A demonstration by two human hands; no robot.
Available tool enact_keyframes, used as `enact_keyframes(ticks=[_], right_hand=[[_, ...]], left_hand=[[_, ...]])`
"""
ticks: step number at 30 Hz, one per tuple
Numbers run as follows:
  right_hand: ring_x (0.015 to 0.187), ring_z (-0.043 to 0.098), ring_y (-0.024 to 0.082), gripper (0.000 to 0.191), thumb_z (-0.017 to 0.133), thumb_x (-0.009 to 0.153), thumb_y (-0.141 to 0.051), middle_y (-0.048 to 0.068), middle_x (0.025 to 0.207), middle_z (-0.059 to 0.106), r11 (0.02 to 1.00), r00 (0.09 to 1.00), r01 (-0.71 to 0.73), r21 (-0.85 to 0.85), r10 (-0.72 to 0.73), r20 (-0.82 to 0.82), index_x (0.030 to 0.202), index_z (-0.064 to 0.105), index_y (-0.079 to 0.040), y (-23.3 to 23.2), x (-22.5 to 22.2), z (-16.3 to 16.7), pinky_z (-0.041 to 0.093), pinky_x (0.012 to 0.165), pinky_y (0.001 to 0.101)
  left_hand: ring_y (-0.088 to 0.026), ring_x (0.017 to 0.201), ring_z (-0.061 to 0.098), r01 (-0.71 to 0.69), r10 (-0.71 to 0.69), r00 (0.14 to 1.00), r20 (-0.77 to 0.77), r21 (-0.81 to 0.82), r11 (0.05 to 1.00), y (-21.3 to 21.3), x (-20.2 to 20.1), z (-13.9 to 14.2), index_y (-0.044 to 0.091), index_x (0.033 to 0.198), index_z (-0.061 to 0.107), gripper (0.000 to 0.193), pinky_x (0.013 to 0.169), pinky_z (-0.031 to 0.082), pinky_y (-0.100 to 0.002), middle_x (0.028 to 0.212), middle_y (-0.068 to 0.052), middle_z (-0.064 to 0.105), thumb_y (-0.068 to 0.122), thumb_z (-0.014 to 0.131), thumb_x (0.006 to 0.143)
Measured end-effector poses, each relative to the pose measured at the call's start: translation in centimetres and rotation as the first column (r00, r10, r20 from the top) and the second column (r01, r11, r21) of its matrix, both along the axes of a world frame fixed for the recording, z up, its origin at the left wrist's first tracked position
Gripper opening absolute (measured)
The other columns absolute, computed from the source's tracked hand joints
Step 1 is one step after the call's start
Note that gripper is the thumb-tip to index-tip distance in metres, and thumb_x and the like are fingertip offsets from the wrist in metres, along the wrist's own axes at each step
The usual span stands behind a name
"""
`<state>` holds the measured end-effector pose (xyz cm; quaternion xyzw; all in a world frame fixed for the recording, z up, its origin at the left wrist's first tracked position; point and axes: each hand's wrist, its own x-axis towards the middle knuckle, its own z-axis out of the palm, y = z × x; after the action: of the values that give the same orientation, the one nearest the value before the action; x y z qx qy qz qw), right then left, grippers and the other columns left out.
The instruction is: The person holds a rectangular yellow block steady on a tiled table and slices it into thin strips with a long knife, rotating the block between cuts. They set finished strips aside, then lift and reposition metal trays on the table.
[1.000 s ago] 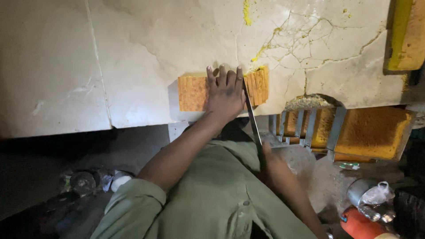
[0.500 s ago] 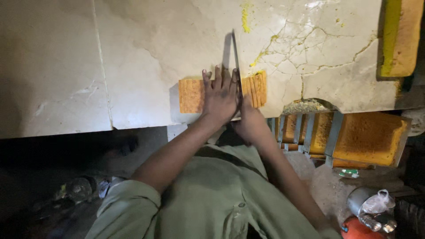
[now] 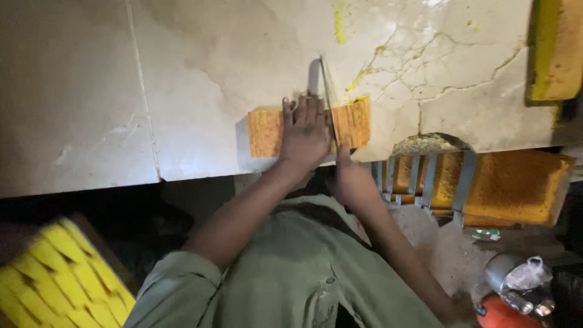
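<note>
The orange sponge block [image 3: 267, 130] lies on the table [image 3: 182, 91], left hand [image 3: 305, 130] pressed flat on it, fingers spread; right hand [image 3: 352, 182] grips the knife [image 3: 328, 97].

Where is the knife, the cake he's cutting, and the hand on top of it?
knife [image 3: 327, 91], head view, middle of the blade.
cake [image 3: 265, 132], head view, its bare left end.
left hand [image 3: 305, 130], head view, back of the hand.

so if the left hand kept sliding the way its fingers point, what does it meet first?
The left hand lies flat on the orange sponge block, fingers pointing away across the cracked pale counter. Past the block's far edge the way looks free: bare counter only. The knife blade runs alongside to its right, not across its path.
</note>
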<state>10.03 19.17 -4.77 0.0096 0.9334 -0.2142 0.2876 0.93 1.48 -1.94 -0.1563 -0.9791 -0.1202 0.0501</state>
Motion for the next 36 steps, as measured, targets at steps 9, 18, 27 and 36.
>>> enact_keyframes(ticks=[9,18,27,36], right_hand=[[0.095,0.065,0.056,0.08,0.082,0.075,-0.019,0.039,0.105,0.065,0.965,0.985,-0.118,-0.234,0.084,-0.152,0.136,0.036,0.004,-1.9,3.0,14.7,0.054,0.077,0.0547],[0.094,0.065,0.057,0.098,0.065,0.082,-0.006,0.037,0.108,0.066,1.0,0.993,0.02,0.001,-0.02,0.12,0.159,0.006,0.004,0.8,3.8,-2.1,0.053,0.078,0.0609],[0.094,0.065,0.054,0.084,0.075,0.079,-0.015,0.037,0.108,0.065,0.987,0.999,-0.045,-0.153,0.043,-0.02,0.146,0.027,0.003,-5.6,-2.3,13.9,0.054,0.079,0.0569],[0.096,0.063,0.056,0.09,0.071,0.087,-0.013,0.037,0.105,0.065,0.988,0.997,-0.057,-0.145,0.049,-0.06,0.156,0.017,0.005,0.0,7.6,1.5,0.052,0.08,0.0561]], left_hand=[[-0.045,0.136,0.042,0.005,-0.006,0.989,0.151,0.009,1.0,-0.8,-0.1,1.4,0.0,0.154,0.041,0.07,0.112,0.013,-0.08,0.135,-0.021,0.054,0.036,0.053,0.095],[-0.043,0.14,0.041,-0.009,0.002,0.992,0.127,0.057,0.998,-0.9,0.1,1.3,-0.002,0.154,0.039,0.072,0.117,0.012,-0.077,0.143,-0.021,0.051,0.038,0.053,0.096],[-0.046,0.142,0.037,-0.02,0.018,0.997,0.07,0.036,0.999,-2.0,0.1,1.8,0.001,0.154,0.039,0.069,0.115,0.011,-0.078,0.148,-0.023,0.048,0.036,0.052,0.096],[-0.042,0.137,0.042,-0.021,0.023,0.981,0.194,-0.016,1.0,-1.6,0.1,0.3,-0.001,0.153,0.042,0.067,0.115,0.011,-0.079,0.134,-0.021,0.053,0.036,0.051,0.098]])
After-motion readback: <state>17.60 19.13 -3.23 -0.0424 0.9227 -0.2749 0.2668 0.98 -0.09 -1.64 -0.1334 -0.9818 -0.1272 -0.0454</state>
